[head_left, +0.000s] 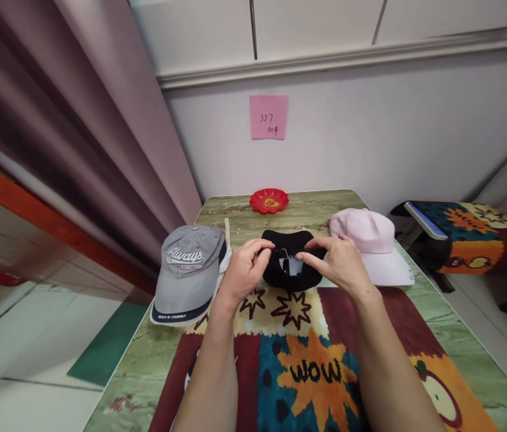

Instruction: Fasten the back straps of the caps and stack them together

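Between my two hands a black baseball cap (296,282) lies with its inside and its back strap showing, the strap's metal buckle at the middle. My left hand (248,267) pinches the cap's left side by the strap, thumb and fingers together. On the other side my right hand (338,259) grips the cap's right edge between thumb and forefinger. A grey cap (185,264) with "Always" lettering stands to the left, close to my left hand. To the right, just past my right hand, sits a pale pink cap (365,231) with a whitish brim.
A red scalloped dish (269,201) stands at the table's far end. A patterned mat with "WOW" (316,372) covers the near part of the table (127,384). Behind is a wall with a pink note (269,117); a purple curtain (113,108) hangs at left.
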